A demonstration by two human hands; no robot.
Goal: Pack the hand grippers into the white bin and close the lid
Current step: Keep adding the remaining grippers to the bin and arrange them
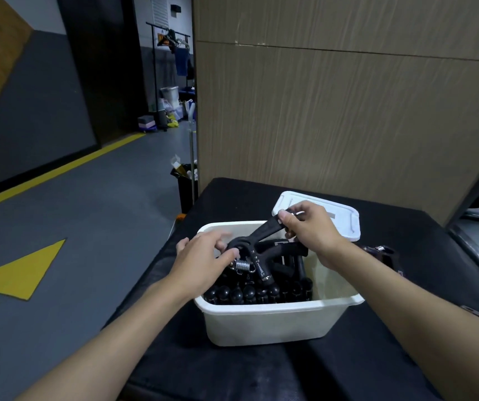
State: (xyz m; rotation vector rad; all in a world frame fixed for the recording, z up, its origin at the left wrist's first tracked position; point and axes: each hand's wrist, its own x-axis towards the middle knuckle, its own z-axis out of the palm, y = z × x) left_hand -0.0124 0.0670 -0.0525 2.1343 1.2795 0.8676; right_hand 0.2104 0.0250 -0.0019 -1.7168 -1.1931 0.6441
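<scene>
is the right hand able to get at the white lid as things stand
Probably yes: the lid lies behind the white bin, just past the right hand, nothing between. That hand grips a hand gripper, so it must let go first.

Left hand curled (maybe pinching); right hand gripping.

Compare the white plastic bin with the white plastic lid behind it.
The white plastic bin is deep and open-topped; the white plastic lid is flat. The bin holds black hand grippers; the lid lies off it on the black table. The bin sits nearer the person; the lid lies behind it. Both are white with rounded corners.
</scene>
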